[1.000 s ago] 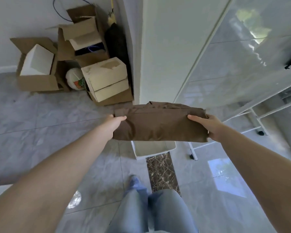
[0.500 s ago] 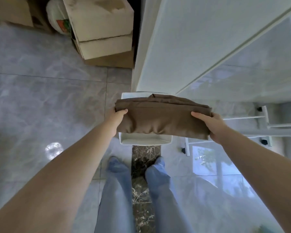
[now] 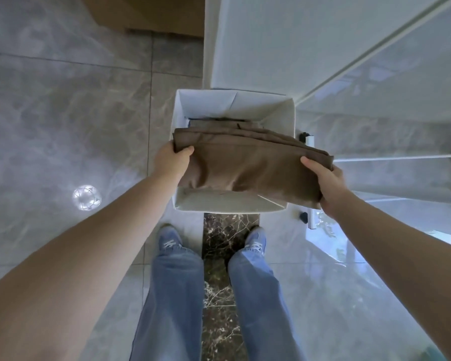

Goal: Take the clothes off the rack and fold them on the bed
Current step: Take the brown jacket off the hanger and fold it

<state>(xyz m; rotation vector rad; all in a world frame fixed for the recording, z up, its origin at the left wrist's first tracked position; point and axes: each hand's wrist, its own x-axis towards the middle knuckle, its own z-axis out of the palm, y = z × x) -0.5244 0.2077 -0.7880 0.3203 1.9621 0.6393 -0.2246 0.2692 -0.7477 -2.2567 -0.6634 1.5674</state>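
Brown folded cloth (image 3: 250, 165), pinched at its ends by my left hand (image 3: 173, 160) and right hand (image 3: 326, 183), now hangs right over the white bin (image 3: 289, 118), which has come under me in the last second. Folding looks done; the bin's walls leave little spare room at my right end, where the cloth overhangs the rim.
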